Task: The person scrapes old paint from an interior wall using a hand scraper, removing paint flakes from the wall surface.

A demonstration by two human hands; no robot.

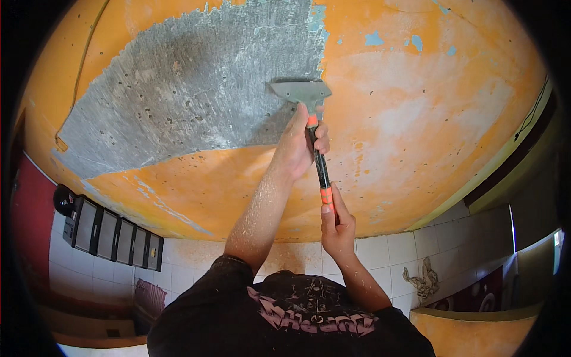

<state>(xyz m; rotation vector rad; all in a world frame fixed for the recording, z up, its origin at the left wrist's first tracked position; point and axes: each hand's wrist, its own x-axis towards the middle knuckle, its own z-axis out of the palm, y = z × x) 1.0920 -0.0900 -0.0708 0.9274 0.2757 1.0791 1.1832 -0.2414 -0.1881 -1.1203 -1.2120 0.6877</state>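
Observation:
A long-handled scraper (322, 168) with a wide grey blade head and a black handle with orange bands is in both my hands. My left hand (297, 146) is closed round the upper handle, its thumb up by the head. Lower down, my right hand (339, 233) grips the orange end of the handle. The blade lies against the wall (410, 137), at the border between bare grey plaster (196, 89) and orange paint. Pale flecks of dust cling to my left forearm.
A black drawer unit (113, 229) with a dark round helmet on top stands at the left on white floor tiles. Orange dust lies along the wall's foot. A crumpled cloth (423, 279) is on the floor at right. A cable (83, 71) hangs on the wall at upper left.

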